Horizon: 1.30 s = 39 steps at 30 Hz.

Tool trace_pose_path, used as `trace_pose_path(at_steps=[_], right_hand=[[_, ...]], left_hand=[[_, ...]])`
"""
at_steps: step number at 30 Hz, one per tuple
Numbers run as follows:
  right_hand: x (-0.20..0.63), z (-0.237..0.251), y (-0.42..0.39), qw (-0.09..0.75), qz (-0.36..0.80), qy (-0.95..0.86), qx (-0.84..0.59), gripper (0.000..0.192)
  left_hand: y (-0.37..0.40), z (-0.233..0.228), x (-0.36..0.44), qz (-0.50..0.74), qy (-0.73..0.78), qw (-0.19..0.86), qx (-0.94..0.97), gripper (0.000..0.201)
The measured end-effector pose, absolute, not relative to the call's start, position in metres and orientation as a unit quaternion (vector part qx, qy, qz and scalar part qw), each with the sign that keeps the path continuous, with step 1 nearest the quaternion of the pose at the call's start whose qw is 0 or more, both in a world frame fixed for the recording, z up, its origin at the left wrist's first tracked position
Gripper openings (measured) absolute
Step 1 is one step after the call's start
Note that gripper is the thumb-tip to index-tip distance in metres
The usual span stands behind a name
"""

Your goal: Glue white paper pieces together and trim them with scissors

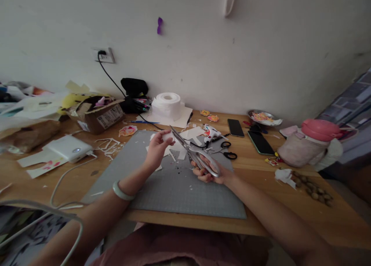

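My right hand grips the handles of large silver scissors, whose blades point up and left toward my left hand. My left hand pinches a small white piece of paper right at the blade tips. Both hands hover over a grey cutting mat strewn with white paper scraps. A pale bangle sits on my left wrist.
On the wooden desk: a white glue gun, small black scissors, two phones, a tissue roll, a cardboard box, a white charger block with cables, a pink-lidded container, nuts, a metal dish.
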State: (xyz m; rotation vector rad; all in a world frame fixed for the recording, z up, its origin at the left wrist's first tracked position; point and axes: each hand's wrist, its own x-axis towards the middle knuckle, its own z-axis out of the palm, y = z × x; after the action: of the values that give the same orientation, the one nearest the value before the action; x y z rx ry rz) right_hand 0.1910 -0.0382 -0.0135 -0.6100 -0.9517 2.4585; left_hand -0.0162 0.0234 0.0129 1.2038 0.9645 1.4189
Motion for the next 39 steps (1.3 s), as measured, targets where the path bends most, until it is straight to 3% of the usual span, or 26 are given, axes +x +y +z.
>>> trace_pose_path(at_steps=[39], right_hand=[[0.189,-0.003,-0.043,0.206,0.867,-0.39,-0.233,0.043]], left_hand=[[0.023,0.017,-0.018,0.597,0.413,0.458,0.512,0.037]])
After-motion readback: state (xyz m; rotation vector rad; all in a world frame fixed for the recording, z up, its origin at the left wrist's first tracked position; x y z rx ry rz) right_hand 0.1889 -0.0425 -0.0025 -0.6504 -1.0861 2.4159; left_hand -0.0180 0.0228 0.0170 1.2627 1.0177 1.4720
